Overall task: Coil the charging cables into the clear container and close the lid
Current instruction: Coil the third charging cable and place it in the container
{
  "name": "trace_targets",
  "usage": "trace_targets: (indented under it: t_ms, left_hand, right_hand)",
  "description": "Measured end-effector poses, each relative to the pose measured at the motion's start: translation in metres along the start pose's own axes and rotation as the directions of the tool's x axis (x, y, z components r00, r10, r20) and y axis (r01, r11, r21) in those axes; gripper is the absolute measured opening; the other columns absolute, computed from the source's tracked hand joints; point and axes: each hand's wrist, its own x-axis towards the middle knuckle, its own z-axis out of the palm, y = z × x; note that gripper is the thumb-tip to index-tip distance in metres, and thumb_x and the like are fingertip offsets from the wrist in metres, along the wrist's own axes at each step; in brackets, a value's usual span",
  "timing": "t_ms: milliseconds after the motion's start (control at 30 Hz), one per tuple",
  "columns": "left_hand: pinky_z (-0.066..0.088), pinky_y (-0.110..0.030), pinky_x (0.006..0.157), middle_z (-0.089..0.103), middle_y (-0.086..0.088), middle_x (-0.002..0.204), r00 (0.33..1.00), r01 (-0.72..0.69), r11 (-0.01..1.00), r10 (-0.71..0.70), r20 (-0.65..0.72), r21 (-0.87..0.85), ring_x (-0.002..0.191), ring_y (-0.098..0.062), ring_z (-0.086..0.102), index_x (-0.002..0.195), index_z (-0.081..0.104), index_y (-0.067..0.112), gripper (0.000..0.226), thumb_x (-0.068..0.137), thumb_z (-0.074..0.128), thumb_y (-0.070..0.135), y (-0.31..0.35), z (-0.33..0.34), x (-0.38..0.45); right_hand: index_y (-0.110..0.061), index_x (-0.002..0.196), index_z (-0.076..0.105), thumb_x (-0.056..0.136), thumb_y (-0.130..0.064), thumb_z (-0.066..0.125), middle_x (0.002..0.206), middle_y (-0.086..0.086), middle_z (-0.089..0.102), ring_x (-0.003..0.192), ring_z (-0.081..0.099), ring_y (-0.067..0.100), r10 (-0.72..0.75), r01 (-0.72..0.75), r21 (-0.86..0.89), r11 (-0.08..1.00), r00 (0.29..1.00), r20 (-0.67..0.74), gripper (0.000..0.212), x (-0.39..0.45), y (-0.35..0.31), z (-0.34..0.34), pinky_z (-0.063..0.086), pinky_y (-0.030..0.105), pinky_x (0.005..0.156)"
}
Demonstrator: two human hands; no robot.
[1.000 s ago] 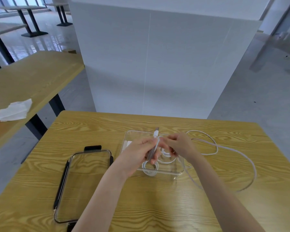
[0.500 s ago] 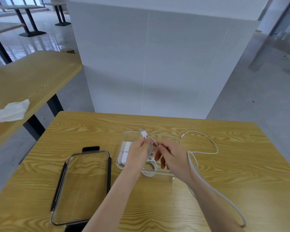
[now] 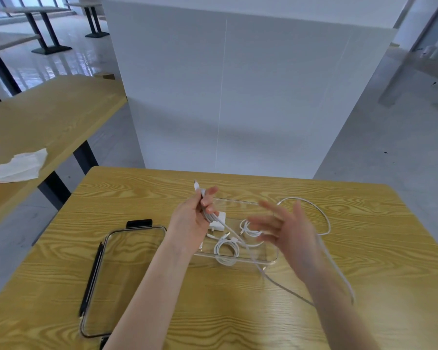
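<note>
The left hand (image 3: 190, 223) is clamped on the loose cable (image 3: 324, 218) above the clear container's (image 3: 273, 258) left end, plug upward. The right hand (image 3: 286, 228), blurred, hovers fingers spread over its right end. Coiled cables (image 3: 225, 251) lie inside; the lid (image 3: 96, 263) lies left, bare table (image 3: 390, 248) right

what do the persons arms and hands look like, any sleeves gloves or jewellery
Both arms are bare from the bottom of the frame up to the fingers: no sleeves show. The left hand and right hand wear no gloves, and no watch, bracelet or ring is visible on either. The right hand is motion-blurred, so small details there cannot be told.
</note>
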Motion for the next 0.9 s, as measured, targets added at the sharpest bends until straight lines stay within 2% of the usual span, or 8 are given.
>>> trace_targets:
  t_ms: [67,167,233,333,500,667,800,900]
  left_hand:
    - [0.035,-0.027,0.060,0.046,0.006,0.047,1.000,-0.010,1.000,0.011,-0.017,0.006,0.042,-0.007,0.039,0.115,0.052,-0.005,0.037,0.100,0.032,0.022,0.001,-0.004,0.000]
    - [0.037,-0.023,0.056,0.049,0.006,0.047,0.999,-0.040,0.999,0.040,-0.037,-0.006,0.043,-0.007,0.038,0.112,0.052,-0.004,0.035,0.100,0.032,0.022,0.002,-0.009,0.001]
    - [0.039,-0.019,0.053,0.050,0.006,0.047,0.998,-0.060,0.998,0.059,-0.032,-0.016,0.044,-0.007,0.038,0.108,0.053,-0.002,0.033,0.100,0.031,0.022,0.002,-0.009,0.002]
    - [0.036,-0.024,0.060,0.048,0.007,0.047,0.995,-0.102,0.995,0.101,-0.017,-0.014,0.043,-0.007,0.039,0.101,0.056,0.001,0.033,0.100,0.031,0.023,0.002,-0.007,0.000]
    - [0.036,-0.023,0.059,0.051,0.008,0.052,0.980,-0.200,0.979,0.201,-0.013,0.027,0.049,-0.009,0.036,0.109,0.053,0.001,0.032,0.100,0.031,0.023,0.009,-0.007,0.000]
    - [0.039,-0.019,0.052,0.053,-0.001,0.069,0.984,-0.180,0.947,0.173,0.049,0.266,0.045,-0.006,0.041,0.089,0.058,0.005,0.031,0.100,0.033,0.019,-0.005,0.008,-0.005]
    - [0.038,-0.024,0.060,0.046,0.003,0.057,0.989,-0.127,0.916,0.089,0.116,0.381,0.047,-0.008,0.042,0.090,0.062,0.005,0.036,0.100,0.032,0.021,-0.022,0.020,-0.007]
    - [0.039,-0.025,0.066,0.045,0.005,0.053,0.990,-0.111,0.905,0.067,0.120,0.412,0.048,-0.010,0.044,0.095,0.063,0.004,0.037,0.101,0.031,0.022,-0.026,0.020,-0.006]
  right_hand:
    - [-0.009,0.108,0.062,0.095,-0.048,0.020,0.087,0.018,0.074,0.077,0.069,0.025,-0.051,0.077,0.228,0.971,0.991,-0.121,0.059,0.005,-0.010,-0.026,0.055,0.031,0.062]
    - [-0.011,0.095,0.061,0.097,-0.035,0.030,0.070,0.004,0.074,0.068,0.069,0.016,-0.042,0.150,0.247,0.957,0.918,-0.395,0.040,0.015,-0.003,-0.069,0.054,0.026,0.061]
    - [-0.011,0.086,0.057,0.095,-0.020,0.036,0.056,-0.001,0.070,0.057,0.066,0.011,0.030,0.084,0.182,0.980,0.835,-0.549,0.025,0.022,0.018,-0.094,0.050,0.022,0.057]
    - [-0.010,0.079,0.052,0.094,-0.012,0.036,0.048,0.003,0.064,0.037,0.059,0.005,0.225,-0.080,0.254,0.964,0.755,-0.616,0.021,0.027,0.062,-0.121,0.046,0.014,0.039]
    - [-0.007,0.075,0.049,0.096,-0.010,0.032,0.034,0.001,0.059,0.039,0.060,0.015,0.465,-0.236,0.428,0.872,0.670,-0.578,0.027,0.017,0.107,-0.139,0.047,0.018,0.038]
    - [-0.006,0.076,0.056,0.091,-0.006,0.045,0.052,0.006,0.063,0.055,0.057,0.020,0.253,-0.191,0.169,0.967,0.807,-0.534,0.019,0.034,0.066,-0.095,0.049,0.025,0.049]
    - [-0.007,0.088,0.067,0.094,-0.011,0.046,0.076,0.010,0.069,0.072,0.064,0.024,-0.055,0.040,-0.111,0.993,0.989,-0.136,0.023,0.025,0.017,-0.027,0.052,0.029,0.066]
    - [-0.015,0.096,0.071,0.099,-0.024,0.037,0.092,0.002,0.073,0.090,0.068,0.017,-0.034,0.081,-0.297,0.951,0.987,0.160,0.035,0.016,0.011,0.008,0.053,0.024,0.076]
